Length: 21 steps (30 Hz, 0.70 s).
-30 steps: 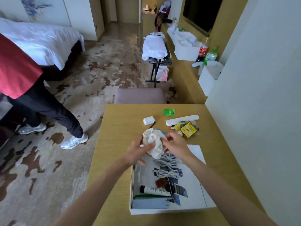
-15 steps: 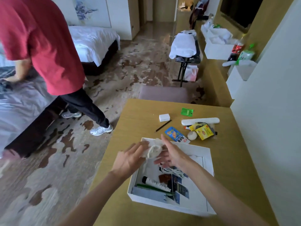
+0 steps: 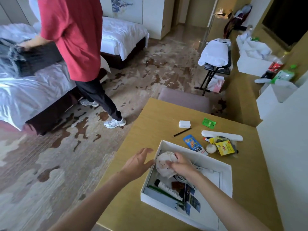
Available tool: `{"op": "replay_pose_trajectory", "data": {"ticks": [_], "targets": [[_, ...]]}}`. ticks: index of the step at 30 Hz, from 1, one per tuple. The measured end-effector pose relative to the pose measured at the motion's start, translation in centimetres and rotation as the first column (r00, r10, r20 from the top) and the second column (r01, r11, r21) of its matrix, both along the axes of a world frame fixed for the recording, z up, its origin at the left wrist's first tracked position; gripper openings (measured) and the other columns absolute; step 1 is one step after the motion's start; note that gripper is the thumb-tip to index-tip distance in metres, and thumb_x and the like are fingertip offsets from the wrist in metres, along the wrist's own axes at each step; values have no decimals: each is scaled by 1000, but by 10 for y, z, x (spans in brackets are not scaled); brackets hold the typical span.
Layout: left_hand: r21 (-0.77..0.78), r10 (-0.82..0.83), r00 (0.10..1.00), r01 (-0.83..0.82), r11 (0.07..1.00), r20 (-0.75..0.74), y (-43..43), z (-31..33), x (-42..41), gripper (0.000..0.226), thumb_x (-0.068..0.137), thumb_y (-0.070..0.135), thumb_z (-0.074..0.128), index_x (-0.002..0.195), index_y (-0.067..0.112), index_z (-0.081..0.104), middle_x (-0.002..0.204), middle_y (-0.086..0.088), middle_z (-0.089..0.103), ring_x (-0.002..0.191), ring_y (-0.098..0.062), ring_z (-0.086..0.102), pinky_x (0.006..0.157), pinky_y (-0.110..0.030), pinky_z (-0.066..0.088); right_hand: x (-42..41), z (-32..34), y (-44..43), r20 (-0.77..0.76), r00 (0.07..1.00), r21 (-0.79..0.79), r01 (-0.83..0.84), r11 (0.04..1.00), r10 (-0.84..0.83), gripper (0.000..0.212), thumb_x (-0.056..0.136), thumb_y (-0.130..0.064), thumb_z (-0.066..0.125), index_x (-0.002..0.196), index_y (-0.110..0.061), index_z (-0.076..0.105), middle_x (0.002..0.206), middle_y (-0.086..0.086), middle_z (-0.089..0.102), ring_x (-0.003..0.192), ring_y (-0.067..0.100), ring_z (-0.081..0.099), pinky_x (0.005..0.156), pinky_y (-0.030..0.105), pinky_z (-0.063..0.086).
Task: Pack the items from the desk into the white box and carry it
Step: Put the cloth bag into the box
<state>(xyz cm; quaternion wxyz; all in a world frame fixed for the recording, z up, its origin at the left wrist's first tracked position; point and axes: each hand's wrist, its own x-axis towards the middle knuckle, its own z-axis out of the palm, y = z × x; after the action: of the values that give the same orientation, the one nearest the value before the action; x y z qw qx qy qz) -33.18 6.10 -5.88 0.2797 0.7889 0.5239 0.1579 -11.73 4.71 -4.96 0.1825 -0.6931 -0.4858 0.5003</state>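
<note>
The white box (image 3: 227, 177) lies open on the wooden desk (image 3: 150, 130). My right hand (image 3: 182, 165) presses a rolled white cloth (image 3: 164, 164) into the box's far left corner. My left hand (image 3: 138, 163) hovers open just outside the box's left wall. Inside the box lie a white cable (image 3: 198, 165), a tube (image 3: 166, 186), a dark packet and printed cards. On the desk beyond the box lie a blue snack packet (image 3: 194, 145), a black pencil (image 3: 182, 132), a small white block (image 3: 184, 124), a green sachet (image 3: 208, 122), a long white case (image 3: 221, 135), a yellow tea packet (image 3: 225, 148) and a small round item (image 3: 211, 148).
A person in a red shirt (image 3: 73, 35) stands at the left by the bed (image 3: 30, 90). A mauve stool (image 3: 185, 100) sits at the desk's far edge. A white wall (image 3: 286, 147) borders the desk on the right. A folding rack with white laundry (image 3: 215, 55) stands further back.
My hands carried the white cloth down from above the desk into the box's far left corner. My left hand let go and moved outside the box. The view swung left.
</note>
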Motion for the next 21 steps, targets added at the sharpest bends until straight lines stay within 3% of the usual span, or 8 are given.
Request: {"op": "replay_pose_trajectory", "data": {"ticks": [3, 6, 10, 13, 15, 16, 19, 21], "targets": [[-122, -42, 998, 48, 991, 52, 11, 1, 2, 33, 93, 41, 50, 121, 23, 48, 118, 2, 63, 95, -13, 62, 79, -35, 54, -8, -3, 9, 36, 996, 42, -85, 995, 83, 30, 91, -24, 64, 118, -28, 50, 115, -8, 64, 93, 1, 59, 71, 20, 49], [-221, -56, 994, 77, 972, 99, 23, 4, 4, 33, 92, 36, 52, 122, 22, 47, 108, 0, 67, 87, -14, 61, 75, -32, 51, -7, -5, 20, 349, 911, 120, -276, 954, 219, 43, 92, -28, 62, 131, -17, 50, 129, 6, 60, 114, 20, 57, 94, 37, 49], [-256, -86, 991, 109, 961, 98, 37, 4, 11, 39, 92, 37, 54, 126, 23, 43, 104, 7, 60, 88, -14, 59, 73, -30, 46, -3, 1, 25, 573, 789, 71, -316, 946, 221, 42, 90, -39, 61, 123, -13, 56, 121, 9, 64, 110, 27, 60, 88, 39, 51], [-241, -109, 989, 130, 962, 99, 49, 4, 18, 41, 91, 34, 54, 129, 21, 41, 105, 7, 54, 87, -13, 56, 72, -28, 42, -3, 5, 21, 771, 596, 51, -411, 910, 225, 29, 88, -25, 63, 112, -9, 61, 113, 13, 65, 103, 30, 61, 81, 39, 52], [-231, -128, 986, 150, 961, 109, 57, 4, 24, 43, 92, 30, 55, 130, 17, 41, 110, 2, 56, 85, -14, 55, 70, -26, 40, -6, 7, 15, 894, 402, 53, -533, 844, 198, 32, 84, -19, 64, 114, -8, 59, 113, 13, 63, 104, 29, 58, 81, 41, 50], [-231, -135, 984, 160, 960, 119, 61, 4, 26, 43, 92, 28, 56, 130, 15, 42, 111, 0, 56, 85, -15, 55, 69, -25, 40, -8, 7, 12, 913, 364, 74, -588, 806, 182, 36, 84, -20, 64, 117, -8, 58, 115, 13, 61, 106, 29, 56, 84, 41, 49], [-244, -130, 980, 164, 956, 150, 69, 3, 30, 43, 90, 26, 60, 127, 13, 44, 112, -3, 56, 82, -17, 55, 69, -25, 40, -12, 4, 3, 865, 428, 108, -667, 737, 261, 42, 86, -29, 61, 125, -14, 54, 125, 9, 53, 114, 27, 49, 89, 42, 45], [-266, -114, 980, 155, 952, 161, 72, 3, 30, 43, 88, 28, 62, 126, 14, 46, 110, -1, 56, 81, -17, 56, 69, -26, 41, -10, -2, 1, 803, 514, 104, -620, 777, 303, 49, 85, -31, 65, 130, -19, 51, 133, 6, 49, 118, 25, 47, 94, 41, 45]]}}
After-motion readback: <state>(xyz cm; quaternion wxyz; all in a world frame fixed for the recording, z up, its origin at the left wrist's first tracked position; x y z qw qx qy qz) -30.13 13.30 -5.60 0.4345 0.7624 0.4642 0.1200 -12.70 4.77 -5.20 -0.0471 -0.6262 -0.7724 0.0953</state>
